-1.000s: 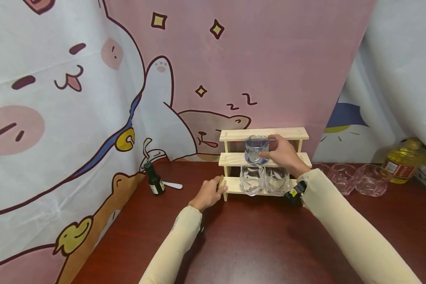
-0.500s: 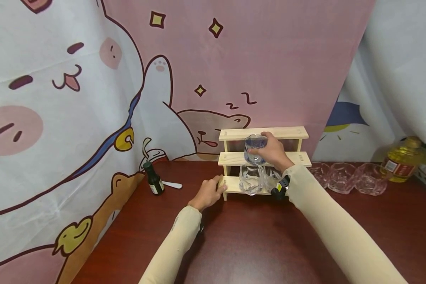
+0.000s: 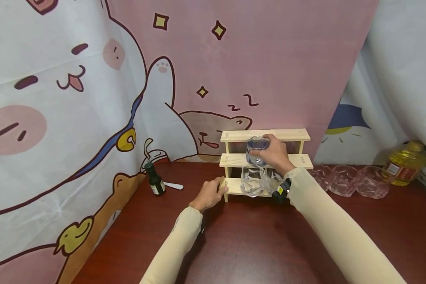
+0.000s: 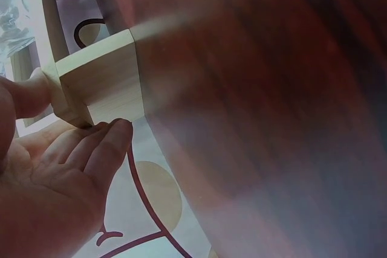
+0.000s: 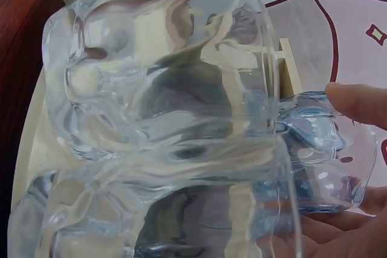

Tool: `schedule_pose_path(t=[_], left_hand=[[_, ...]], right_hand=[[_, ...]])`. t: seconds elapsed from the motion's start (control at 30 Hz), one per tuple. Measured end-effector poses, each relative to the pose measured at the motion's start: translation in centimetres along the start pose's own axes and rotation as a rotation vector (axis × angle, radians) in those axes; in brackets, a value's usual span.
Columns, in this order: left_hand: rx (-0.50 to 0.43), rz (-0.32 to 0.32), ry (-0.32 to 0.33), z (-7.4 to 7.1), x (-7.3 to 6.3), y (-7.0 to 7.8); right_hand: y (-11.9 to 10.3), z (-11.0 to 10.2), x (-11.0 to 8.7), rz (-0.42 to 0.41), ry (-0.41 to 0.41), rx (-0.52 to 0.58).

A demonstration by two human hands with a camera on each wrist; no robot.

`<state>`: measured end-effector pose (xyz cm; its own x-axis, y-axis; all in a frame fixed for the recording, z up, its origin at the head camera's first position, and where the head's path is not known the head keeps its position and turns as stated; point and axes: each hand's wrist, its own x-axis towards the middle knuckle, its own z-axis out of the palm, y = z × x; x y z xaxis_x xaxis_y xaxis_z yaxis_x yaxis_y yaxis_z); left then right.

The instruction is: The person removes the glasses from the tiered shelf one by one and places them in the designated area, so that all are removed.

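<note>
Fingers of the right hand [image 3: 274, 153] are bent round a short, round blue glass cup [image 5: 320, 161]. From where I stand, I see the thumb on one side and the other fingers on the far side, only as wide apart as the cup between them. The cup is upright, its round mouth facing up, and it sits to the left of the palm. Right under it is the middle board [image 3: 232, 160] of a pale wooden shelf with three steps [image 3: 234, 136]. I cannot tell if the cup's bottom touches that board or is a tiny bit above it. The right hand is the near one, for it has the cup; the left hand [image 3: 210, 195] is lower and off to the left. It pinches the left end of the lowest board [image 3: 233, 185], thumb on one face of the wood, fingers rather straight against another.

Below the blue cup, two chunky clear glass cups [image 3: 253, 181] sit side by side on the lowest board, the right one partly hidden by the right wrist. To the right, on the shiny red-brown desk [image 3: 241, 240], three pink glass cups [image 3: 372, 183] make a row beside a bottle of yellow oil [image 3: 404, 163].
</note>
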<state>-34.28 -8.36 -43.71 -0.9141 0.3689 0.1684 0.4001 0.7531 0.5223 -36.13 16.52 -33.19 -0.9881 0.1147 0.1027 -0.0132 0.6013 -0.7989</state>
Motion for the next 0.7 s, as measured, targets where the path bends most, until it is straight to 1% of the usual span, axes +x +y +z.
schedule_pose_path(t=[0.13, 0.33, 0.5, 0.7], left_hand=[[-0.002, -0.001, 0.002, 0.1, 0.0, 0.0], [-0.013, -0.012, 0.003, 0.1, 0.1, 0.0], [-0.011, -0.010, 0.006, -0.1, 0.0, 0.1], [-0.018, -0.011, -0.001, 0.0, 0.0, 0.1]], right_hand=[[0.0, 0.0, 0.0, -0.019, 0.021, -0.020], [-0.6, -0.6, -0.3, -0.064, 0.048, -0.007], [-1.5, -1.5, -0.7, -0.075, 0.034, 0.003], [-1.8, -2.8, -1.7, -0.087, 0.012, 0.009]])
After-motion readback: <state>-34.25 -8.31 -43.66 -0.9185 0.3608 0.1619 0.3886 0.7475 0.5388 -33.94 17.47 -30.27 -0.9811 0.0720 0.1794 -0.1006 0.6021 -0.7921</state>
